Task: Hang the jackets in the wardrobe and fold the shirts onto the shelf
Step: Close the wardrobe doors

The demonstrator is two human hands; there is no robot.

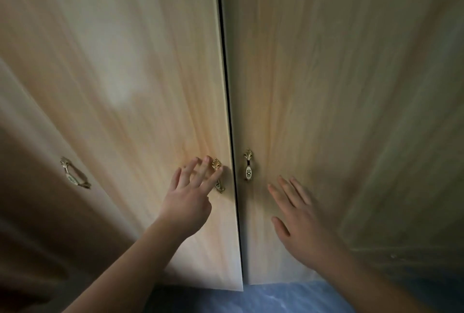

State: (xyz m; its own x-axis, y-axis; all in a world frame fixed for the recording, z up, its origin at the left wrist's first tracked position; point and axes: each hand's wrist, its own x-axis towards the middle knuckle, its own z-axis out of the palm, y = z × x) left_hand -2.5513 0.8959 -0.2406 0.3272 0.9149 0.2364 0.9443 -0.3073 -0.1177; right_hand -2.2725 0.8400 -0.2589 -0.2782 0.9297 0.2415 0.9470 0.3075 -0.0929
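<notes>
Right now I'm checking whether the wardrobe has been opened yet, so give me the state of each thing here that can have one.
left door: slightly ajar, its edge stands out past the right door.
right door: looks shut.
far-left door: swung open.
left hand: open, fingers spread at the left door's handle.
right hand: open, fingers straight, against or near the right door, below its handle.

The single head view looks forward and down from close in front of the wardrobe doors. It faces the dark seam between them, with floor below the doors.
</notes>
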